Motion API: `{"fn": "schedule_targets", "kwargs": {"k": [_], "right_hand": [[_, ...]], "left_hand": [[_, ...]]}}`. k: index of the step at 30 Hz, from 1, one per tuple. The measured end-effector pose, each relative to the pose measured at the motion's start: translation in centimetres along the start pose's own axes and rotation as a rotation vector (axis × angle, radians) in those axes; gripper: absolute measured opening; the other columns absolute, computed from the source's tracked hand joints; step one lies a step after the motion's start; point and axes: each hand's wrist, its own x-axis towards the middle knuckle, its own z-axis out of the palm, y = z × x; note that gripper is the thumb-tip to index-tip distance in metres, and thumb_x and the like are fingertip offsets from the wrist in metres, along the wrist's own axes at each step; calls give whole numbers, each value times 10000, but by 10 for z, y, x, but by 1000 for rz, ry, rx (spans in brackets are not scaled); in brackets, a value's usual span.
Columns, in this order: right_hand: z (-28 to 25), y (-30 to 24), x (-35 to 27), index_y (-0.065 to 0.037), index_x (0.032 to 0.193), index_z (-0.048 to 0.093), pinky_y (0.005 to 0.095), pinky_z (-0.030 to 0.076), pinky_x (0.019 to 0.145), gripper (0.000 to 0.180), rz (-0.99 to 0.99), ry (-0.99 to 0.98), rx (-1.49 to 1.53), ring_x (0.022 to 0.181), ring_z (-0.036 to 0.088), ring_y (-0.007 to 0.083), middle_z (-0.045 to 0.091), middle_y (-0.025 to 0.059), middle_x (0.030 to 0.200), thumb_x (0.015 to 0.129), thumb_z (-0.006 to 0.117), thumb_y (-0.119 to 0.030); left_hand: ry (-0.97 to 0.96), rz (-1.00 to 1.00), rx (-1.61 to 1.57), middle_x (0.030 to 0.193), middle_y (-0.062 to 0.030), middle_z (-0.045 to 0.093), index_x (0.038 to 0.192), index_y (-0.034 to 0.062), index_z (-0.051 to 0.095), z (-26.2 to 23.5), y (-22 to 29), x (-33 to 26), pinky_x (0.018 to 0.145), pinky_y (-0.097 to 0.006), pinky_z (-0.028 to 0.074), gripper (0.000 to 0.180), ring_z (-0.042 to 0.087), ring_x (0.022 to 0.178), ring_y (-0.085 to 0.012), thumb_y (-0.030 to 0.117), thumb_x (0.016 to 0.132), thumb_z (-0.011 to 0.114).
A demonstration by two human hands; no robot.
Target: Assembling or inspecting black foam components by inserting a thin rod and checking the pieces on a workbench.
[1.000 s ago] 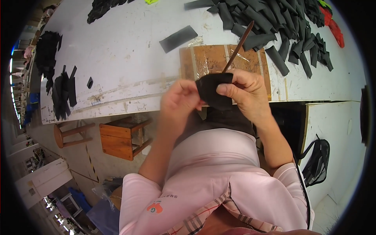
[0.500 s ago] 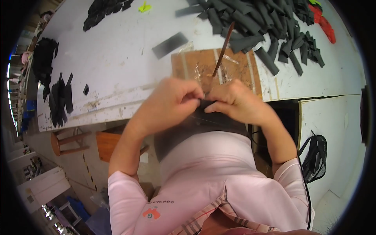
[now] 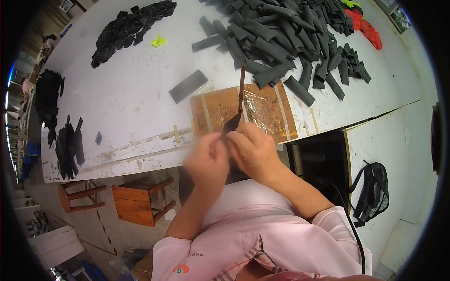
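A thin reddish-brown rod (image 3: 242,86) rises from the near edge of a brown board (image 3: 213,105). At its lower end is a small dark piece of cloth-like material (image 3: 232,123). My right hand (image 3: 257,151) is closed with the fingers pinched on this dark piece. Close beside it, my left hand (image 3: 205,160) is curled closed and blurred by motion; whatever its fingertips hold is hidden. A flat dark grey rectangular piece (image 3: 188,86) lies on the table left of the board.
A big heap of dark grey rolled or tube-like pieces (image 3: 276,40) covers the back of the white table (image 3: 126,100). Smaller black piles (image 3: 124,33) lie at the left. A red bag (image 3: 368,33) sits far right, a wooden stool (image 3: 133,203) below, a black mesh bag (image 3: 375,192) at right.
Both hands have moved left and lower in the picture and closer together, with the left now blurred. The view has shifted, showing more of the table. The dark piece now appears at the rod's lower end.
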Motion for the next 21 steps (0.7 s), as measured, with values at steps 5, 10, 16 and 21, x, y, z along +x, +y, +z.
{"fn": "schedule_targets", "kwargs": {"k": [5, 10, 16, 21], "right_hand": [[9, 11, 2, -5, 770, 540, 329, 446, 528, 124, 88, 101, 28, 620, 524, 263, 495, 116, 742, 654, 586, 1], [-12, 8, 8, -19, 790, 592, 192, 337, 490, 57, 776, -155, 1086, 515, 407, 62, 520, -23, 668, 733, 596, -22], [5, 11, 0, -47, 791, 554, 178, 309, 482, 94, 924, -216, 1607, 549, 390, 57, 474, -30, 653, 802, 579, -137], [6, 20, 1, -56, 754, 502, 177, 312, 482, 149, 809, -240, 1298, 560, 391, 47, 451, -31, 650, 834, 546, -174]], "left_hand": [[-159, -633, -557, 668, -34, 558, 826, 21, 555, -15, 5, 22, 373, -179, 336, 125, 458, 474, -67, -24, 710, 568], [-359, -697, -831, 781, -71, 567, 896, 6, 519, -22, 4, 24, 401, -171, 338, 221, 466, 529, -61, -42, 683, 551], [17, -279, -213, 702, -63, 562, 815, -23, 563, 2, -2, 13, 520, -224, 433, 143, 535, 595, -108, -56, 684, 515], [-105, -560, -609, 648, -67, 543, 869, -37, 506, -13, 2, 23, 308, -162, 269, 136, 363, 352, -22, -73, 740, 481]]}}
